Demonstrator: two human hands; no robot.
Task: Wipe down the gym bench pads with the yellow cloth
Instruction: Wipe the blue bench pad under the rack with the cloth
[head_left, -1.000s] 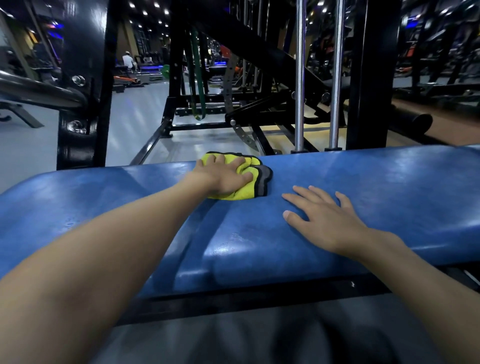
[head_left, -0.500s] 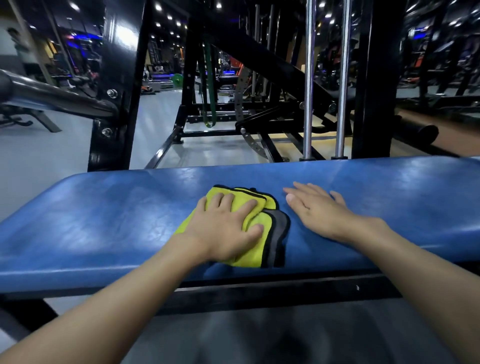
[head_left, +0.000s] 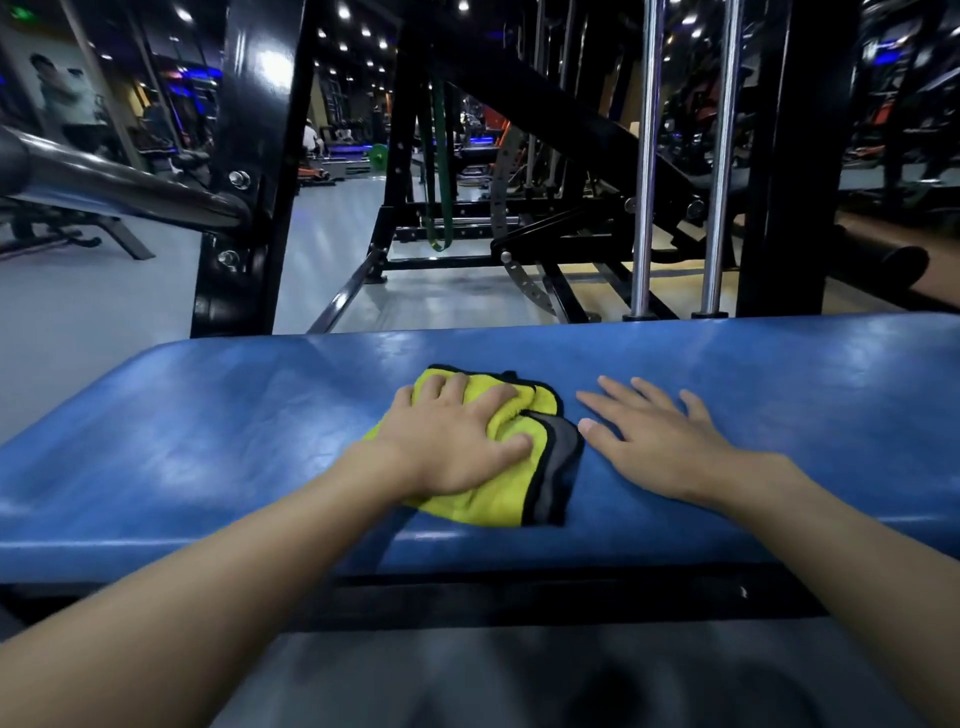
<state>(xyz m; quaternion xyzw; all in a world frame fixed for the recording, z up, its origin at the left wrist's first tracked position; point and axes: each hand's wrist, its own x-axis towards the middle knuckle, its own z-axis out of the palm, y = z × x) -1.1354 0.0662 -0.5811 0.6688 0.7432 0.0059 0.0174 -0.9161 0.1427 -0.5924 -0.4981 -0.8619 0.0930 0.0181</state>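
Note:
A blue padded gym bench (head_left: 208, 441) runs across the view in front of me. On its middle lies the folded yellow cloth (head_left: 493, 499), yellow on top with grey layers and black edging at its right side. My left hand (head_left: 452, 441) presses flat on the cloth, fingers bunching its far edge. My right hand (head_left: 654, 441) rests palm down on the bare pad just right of the cloth, fingers spread, holding nothing.
A black steel upright (head_left: 249, 171) with a dark bar (head_left: 114, 182) stands behind the bench at left. Two chrome guide rods (head_left: 644, 156) and another black post (head_left: 784, 156) rise at the back right. Grey floor and more gym machines lie beyond.
My left hand has dragged the cloth from the pad's far edge toward me over the second. In the last half second it barely moved. The right hand stayed flat on the pad.

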